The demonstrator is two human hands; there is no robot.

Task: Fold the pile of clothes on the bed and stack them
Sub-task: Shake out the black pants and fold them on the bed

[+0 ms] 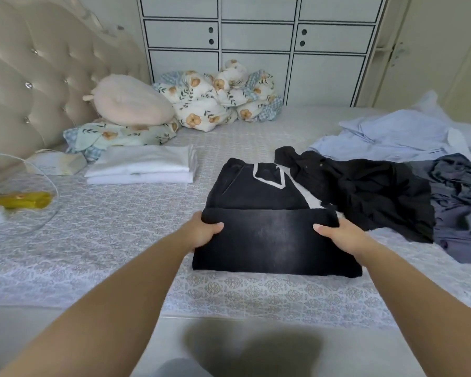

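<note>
A black garment with white trim (267, 213) lies partly folded on the bed (106, 235), its near half doubled over. My left hand (204, 232) grips the fold's left edge, thumb on top. My right hand (335, 234) grips the right edge the same way. To the right lies an unfolded heap: a black piece (365, 191), a dark grey-blue piece (457, 202) and a light blue shirt (397, 134). Folded white clothes (144, 165) are stacked at the left.
A pink plush pillow (128, 100) and a bunched floral quilt (218, 96) sit by the tufted headboard (25, 77). A yellow item (17, 200), a white cable and a pouch lie at the far left. White cabinets (256, 36) stand behind the bed.
</note>
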